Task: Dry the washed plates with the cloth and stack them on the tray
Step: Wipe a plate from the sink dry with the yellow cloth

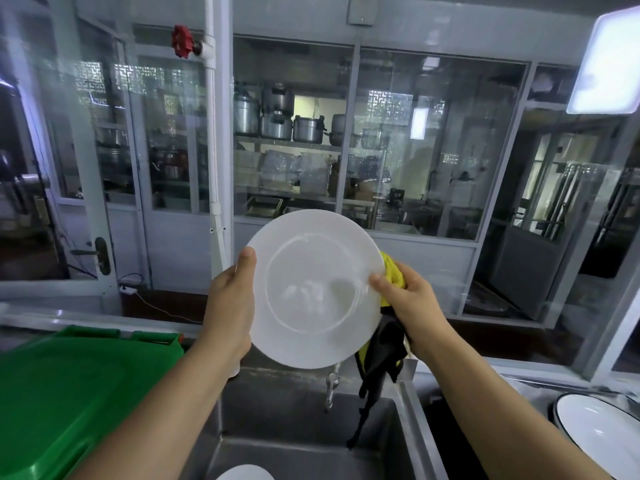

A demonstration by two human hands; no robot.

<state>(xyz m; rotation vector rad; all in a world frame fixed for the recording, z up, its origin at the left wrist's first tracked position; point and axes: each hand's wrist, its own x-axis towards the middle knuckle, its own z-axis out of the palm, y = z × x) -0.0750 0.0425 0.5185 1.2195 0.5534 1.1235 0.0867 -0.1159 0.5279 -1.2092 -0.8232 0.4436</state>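
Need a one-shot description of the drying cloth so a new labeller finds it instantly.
Start at the steel sink at bottom centre and look up to the white plate held over it. The cloth is bunched in the right hand at the plate's right edge. It alone is yellow and black, with a dangling tail.

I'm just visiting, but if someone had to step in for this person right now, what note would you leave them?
Left hand: grip on the left rim of the white plate, held up over the sink, face toward the camera.
Right hand: holds the yellow-and-black cloth against the plate's right rim; the cloth's tail hangs down.
Done: a black-rimmed white dish sits at right; whether that is the tray stack I cannot tell.
Left: finish wiping this plate and stack it. Another white plate waits at the sink's near edge.
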